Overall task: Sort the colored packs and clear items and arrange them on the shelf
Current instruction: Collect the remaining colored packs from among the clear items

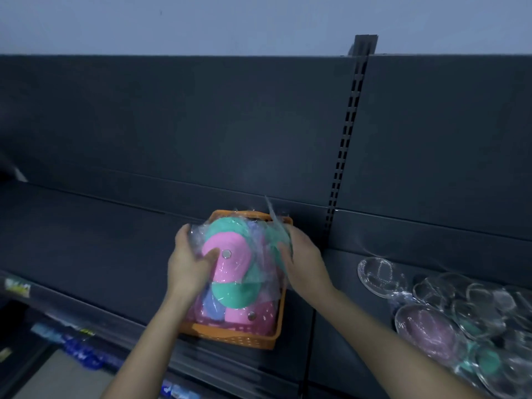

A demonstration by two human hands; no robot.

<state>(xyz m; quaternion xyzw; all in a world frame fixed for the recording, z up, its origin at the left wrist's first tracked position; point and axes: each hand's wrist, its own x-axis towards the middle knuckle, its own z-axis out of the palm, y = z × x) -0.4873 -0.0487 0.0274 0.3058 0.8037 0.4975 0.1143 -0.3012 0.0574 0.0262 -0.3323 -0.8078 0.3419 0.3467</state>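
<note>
Dark shelf point(100, 240), room left of front-edge orange basket point(230, 336); left hand point(188, 264), right hand point(302, 254) curled around colored packs point(236, 292).

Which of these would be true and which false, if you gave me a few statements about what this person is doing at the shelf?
1. The orange basket sits on the dark shelf. True.
2. The basket is empty. False: it holds pink, green and purple packs wrapped in clear plastic.
3. The left hand grips a pink pack, thumb on top. True.
4. The right hand hangs idle. False: it holds a green pack at the basket's far right side.
5. The clear dishes lie left of the basket. False: they lie to its right.
</note>
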